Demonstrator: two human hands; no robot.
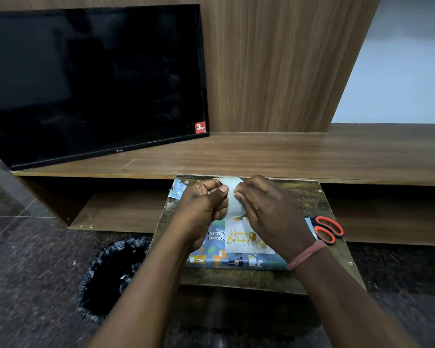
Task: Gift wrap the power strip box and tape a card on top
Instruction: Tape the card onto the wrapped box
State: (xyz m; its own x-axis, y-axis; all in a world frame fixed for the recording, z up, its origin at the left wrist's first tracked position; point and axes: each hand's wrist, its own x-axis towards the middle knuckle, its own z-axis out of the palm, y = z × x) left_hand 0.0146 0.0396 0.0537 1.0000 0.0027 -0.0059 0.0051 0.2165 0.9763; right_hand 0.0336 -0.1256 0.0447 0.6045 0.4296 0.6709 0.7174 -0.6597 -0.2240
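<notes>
A box wrapped in blue animal-print paper [226, 262] lies on a small dark table [236, 280]. On top of it sits a white "Happy Birthday" card [239, 238]. Above the box, both hands hold a roll of clear tape [232, 197]. My left hand [204, 207] grips the roll with the thumb on its outer face. My right hand [269, 212] pinches at the roll's surface with thumb and fingers. Most of the box's far part is hidden behind my hands.
Orange-handled scissors [325, 229] lie on the table at the right. A crumpled scrap of wrapping paper [177, 188] lies at the table's far left corner. A bin with a black bag [111, 277] stands on the floor at the left. A TV [93, 81] leans on the wooden unit behind.
</notes>
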